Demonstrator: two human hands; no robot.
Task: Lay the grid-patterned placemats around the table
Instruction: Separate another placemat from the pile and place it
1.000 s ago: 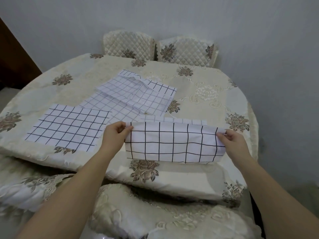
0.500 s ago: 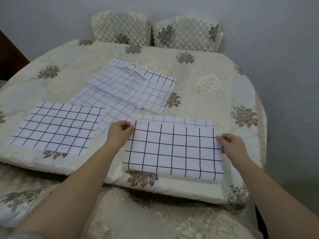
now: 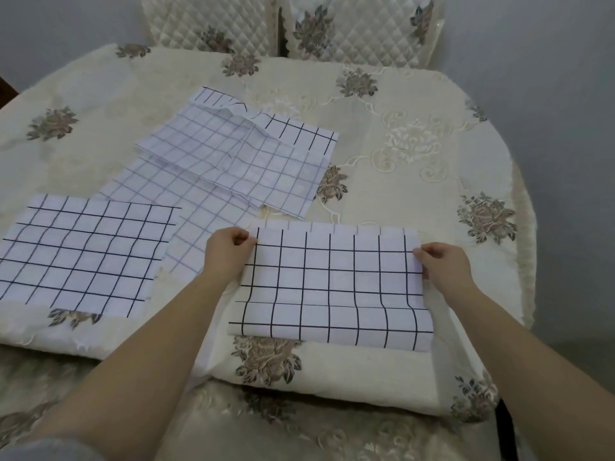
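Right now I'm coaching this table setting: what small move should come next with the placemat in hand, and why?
Probably let go: the placemat lies flat near the table's front edge, with the left hand and right hand pinching its far corners.

Five placemats (image 3: 332,284), two chairs (image 3: 206,24)

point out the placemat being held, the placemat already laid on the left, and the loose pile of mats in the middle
held placemat (image 3: 332,287), head view, centre of its top face
laid placemat (image 3: 83,251), head view, middle of the flat sheet
pile of mats (image 3: 239,161), head view, top mat's centre
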